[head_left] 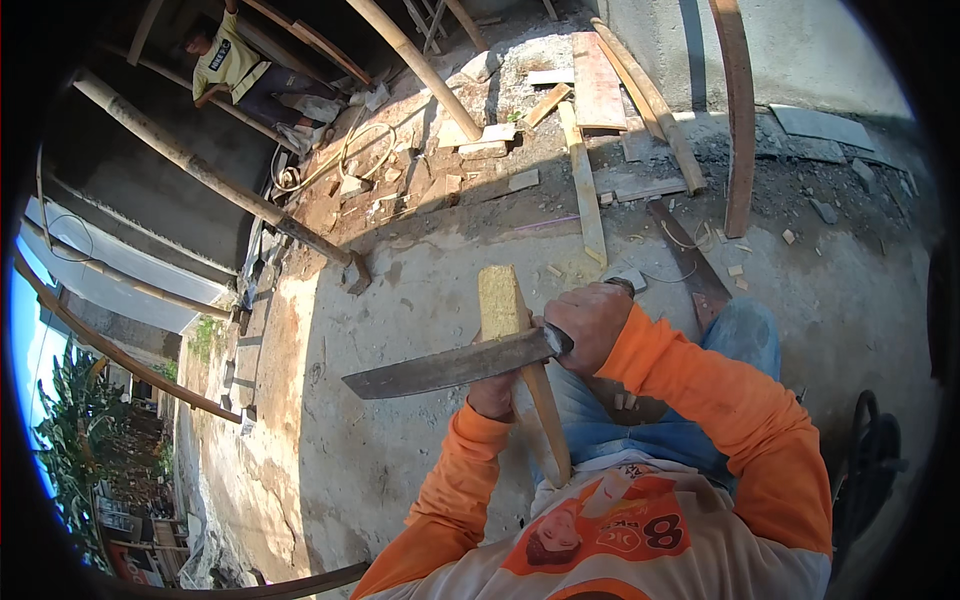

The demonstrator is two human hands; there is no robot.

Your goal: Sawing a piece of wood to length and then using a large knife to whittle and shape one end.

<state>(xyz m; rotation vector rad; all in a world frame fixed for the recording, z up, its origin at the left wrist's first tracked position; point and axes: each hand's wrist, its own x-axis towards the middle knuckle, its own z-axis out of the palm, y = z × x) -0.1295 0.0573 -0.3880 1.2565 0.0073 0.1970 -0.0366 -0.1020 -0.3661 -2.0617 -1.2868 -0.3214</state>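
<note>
While seated over a concrete floor (420, 300), person's right hand (592, 322) is fisted tight round the handle of a big knife (450, 367), blade pointing to person's left, roughly level. Blade crosses in front of a wood stick (510, 330), touching it approx mid-length. Left hand (495, 393) sits just under the blade, fingers wrapped on the stick, partly hidden behind blade so exact grip hard to see. Stick stands near upright, slightly tilted, squared top end up, lower end down by person's lap. Orange sleeves, blue jeans. Bkgd: loose planks (590, 180) and scrap wood scattered far side of floor, bamboo poles (200, 170) slanting upper left, another person in yellow shirt (225, 62) crouched well apart at top left.
</note>
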